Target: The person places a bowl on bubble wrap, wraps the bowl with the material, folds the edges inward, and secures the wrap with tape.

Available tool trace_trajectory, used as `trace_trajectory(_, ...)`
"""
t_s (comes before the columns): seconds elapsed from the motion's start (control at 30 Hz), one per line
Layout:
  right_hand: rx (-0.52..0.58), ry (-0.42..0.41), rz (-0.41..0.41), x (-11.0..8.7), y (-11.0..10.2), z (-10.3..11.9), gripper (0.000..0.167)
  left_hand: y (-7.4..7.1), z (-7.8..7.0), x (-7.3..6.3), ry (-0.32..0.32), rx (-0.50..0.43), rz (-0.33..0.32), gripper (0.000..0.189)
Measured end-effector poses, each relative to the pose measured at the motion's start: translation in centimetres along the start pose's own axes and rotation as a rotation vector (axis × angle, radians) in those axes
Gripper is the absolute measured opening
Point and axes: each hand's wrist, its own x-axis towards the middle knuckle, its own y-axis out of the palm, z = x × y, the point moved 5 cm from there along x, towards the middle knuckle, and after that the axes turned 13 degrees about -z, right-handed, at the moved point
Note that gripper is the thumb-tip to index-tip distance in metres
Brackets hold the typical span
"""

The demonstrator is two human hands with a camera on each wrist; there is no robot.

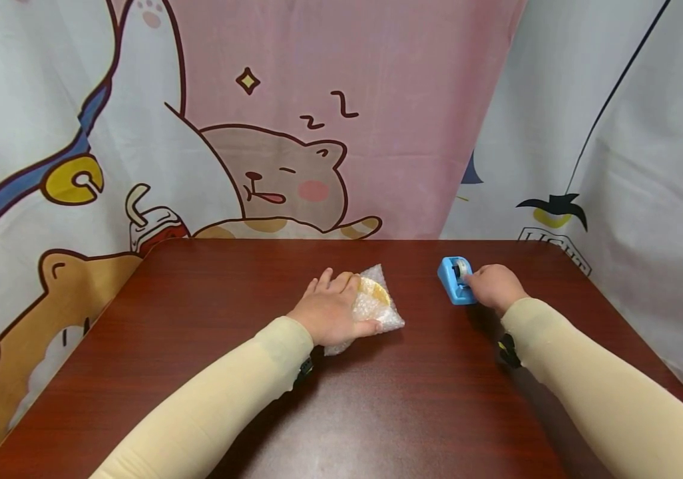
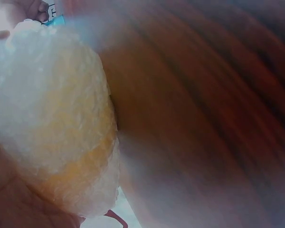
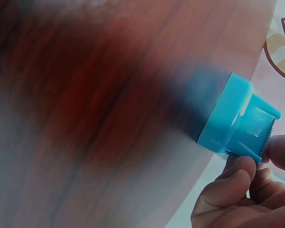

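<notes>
Under my left hand (image 1: 326, 314) lies a bubble-wrap packet (image 1: 391, 319) with a yellow, round-edged object (image 1: 375, 290) showing through it. The left fingers are spread and rest on the packet, thumb along its near side. To the right stands a light blue tape dispenser (image 1: 448, 285) holding a small roll of tape (image 1: 462, 268). My right hand (image 1: 495, 286) is at the dispenser's near right side, fingers curled. In the right wrist view, its thumb and fingers (image 3: 228, 190) pinch at the serrated cutter (image 3: 267, 137); the tape strip between them is hard to make out.
Both things sit on a dark red-brown wooden table (image 1: 245, 293). A cloth curtain (image 1: 401, 120) with cartoon animals hangs behind the table's far edge and along the sides. A dark band (image 1: 508, 350) is worn at the right wrist.
</notes>
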Motion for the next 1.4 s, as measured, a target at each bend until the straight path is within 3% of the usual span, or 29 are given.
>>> trace_trajectory(0.7, 0.112, 0.068, 0.013, -0.47, 0.19, -0.05, 0.048, -0.17, 0.0, -0.15, 0.003, -0.001, -0.002, 0.111)
trace_trajectory(1.03, 0.3, 0.141, 0.076, -0.54, 0.57, 0.22, 0.051, -0.06, 0.06, -0.09, 0.005, 0.01, 0.003, 0.11)
trace_trajectory(1.4, 0.376, 0.2, 0.099, -0.73, 0.93, 0.19, 0.058, -0.08, 0.01, -0.11, 0.0, 0.013, 0.01, 0.111)
